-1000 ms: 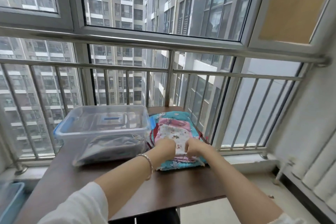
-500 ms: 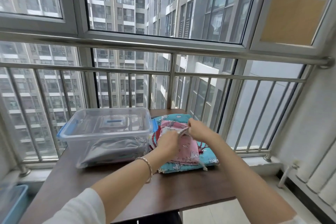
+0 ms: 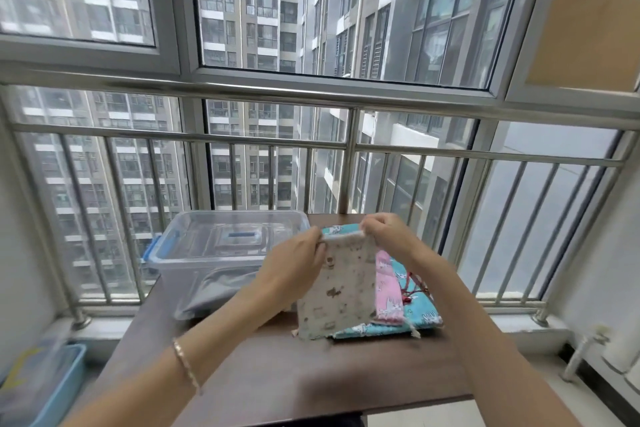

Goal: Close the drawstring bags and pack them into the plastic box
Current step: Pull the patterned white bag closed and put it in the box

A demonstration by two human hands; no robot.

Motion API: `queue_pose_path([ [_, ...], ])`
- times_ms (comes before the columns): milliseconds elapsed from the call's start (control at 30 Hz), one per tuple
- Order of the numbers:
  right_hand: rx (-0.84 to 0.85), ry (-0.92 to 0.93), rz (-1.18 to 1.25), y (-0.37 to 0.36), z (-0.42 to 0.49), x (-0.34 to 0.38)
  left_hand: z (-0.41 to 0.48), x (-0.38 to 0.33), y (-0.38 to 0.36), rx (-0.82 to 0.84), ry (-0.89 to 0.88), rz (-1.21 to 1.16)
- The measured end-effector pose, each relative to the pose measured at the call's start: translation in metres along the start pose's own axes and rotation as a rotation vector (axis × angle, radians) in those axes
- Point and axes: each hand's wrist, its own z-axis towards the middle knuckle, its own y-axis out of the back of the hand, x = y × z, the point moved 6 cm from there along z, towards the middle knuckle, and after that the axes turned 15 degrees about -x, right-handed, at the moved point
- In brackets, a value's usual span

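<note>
A cream printed drawstring bag [image 3: 337, 291] hangs upright above the table. My left hand [image 3: 296, 265] pinches its top left corner and my right hand [image 3: 384, 234] pinches its top right corner. Behind it lie a pink bag [image 3: 388, 288] and a turquoise bag [image 3: 420, 312], stacked flat on the table. The clear plastic box [image 3: 225, 253] with blue latches stands to the left, its lid on, something dark inside.
The brown table [image 3: 277, 374] stands against a metal railing [image 3: 346, 163] and windows. A blue bin [image 3: 52, 381] is on the floor at the left. A white radiator pipe [image 3: 581, 357] is at the lower right.
Both hands have lifted the cream bag off the stack and now hold it up by its top edge. The view has tilted and shifted a little.
</note>
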Motion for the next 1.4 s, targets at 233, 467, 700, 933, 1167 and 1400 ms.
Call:
queue_pose_path([
  [233,0.223,-0.056,-0.07,-0.054,-0.028,-0.014,-0.033,0.058,0.047,0.04,0.025,-0.097],
  [467,0.245,-0.133,0.089,-0.046,-0.034,-0.034,-0.049,0.122,0.084,-0.013,0.141,-0.056],
  [700,0.333,-0.332,0.806,-0.071,-0.039,-0.01,-0.059,0.111,0.066,0.128,0.73,-0.837],
  [933,0.416,-0.475,1.122,-0.101,-0.05,0.028,-0.055,0.071,0.05,0.149,0.918,-1.345],
  [1167,0.407,-0.213,0.548,-0.107,-0.053,0.039,-0.043,0.065,0.059,0.129,0.573,-1.042],
  [1400,0.35,0.023,0.273,-0.12,-0.053,0.06,-0.018,0.055,0.054,0.033,0.373,-0.837],
])
